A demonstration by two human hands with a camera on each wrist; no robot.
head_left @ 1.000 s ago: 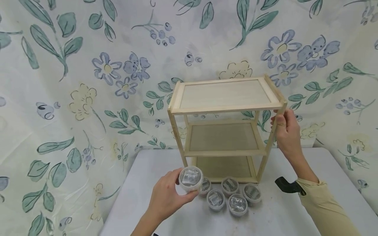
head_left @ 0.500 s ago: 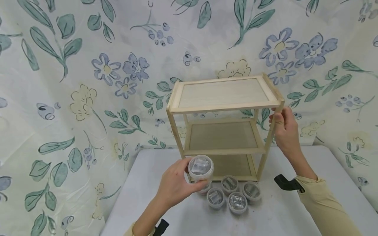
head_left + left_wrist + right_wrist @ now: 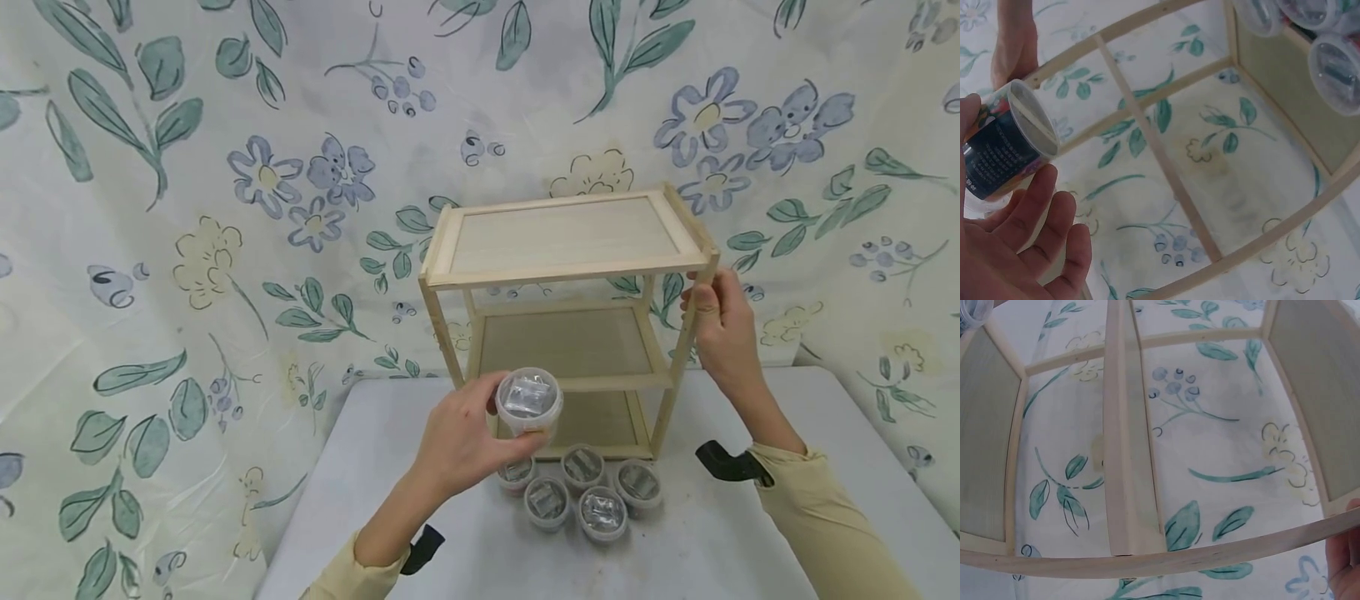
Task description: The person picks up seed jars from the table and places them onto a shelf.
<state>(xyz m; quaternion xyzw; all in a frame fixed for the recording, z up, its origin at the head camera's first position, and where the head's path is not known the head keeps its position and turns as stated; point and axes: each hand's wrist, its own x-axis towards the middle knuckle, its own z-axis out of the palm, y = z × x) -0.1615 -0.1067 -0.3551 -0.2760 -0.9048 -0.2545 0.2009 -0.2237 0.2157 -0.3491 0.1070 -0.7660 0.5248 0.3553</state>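
A small clear plastic tub (image 3: 529, 398) with a silvery packet visible through its top is pinched between the thumb and fingers of my left hand (image 3: 457, 437). It is held in the air in front of the wooden three-tier shelf (image 3: 577, 237), overlapping the middle tier's front rail in the head view. The left wrist view shows the tub's dark blue printed label (image 3: 1004, 153). My right hand (image 3: 726, 329) grips the shelf's front right post near the top, thumb in front. In the right wrist view, only part of that hand (image 3: 1344, 559) shows at the lower right.
Several similar tubs (image 3: 602, 514) stand clustered on the white table (image 3: 712, 533) before the shelf's bottom tier. The middle tier (image 3: 566, 346) and bottom tier (image 3: 600, 421) have flat panels. Behind the shelf hangs a floral-printed sheet (image 3: 300, 100).
My left hand has carried the tub up and to the right, from beside the shelf's left post to in front of its tiers. My right hand keeps its grip on the post.
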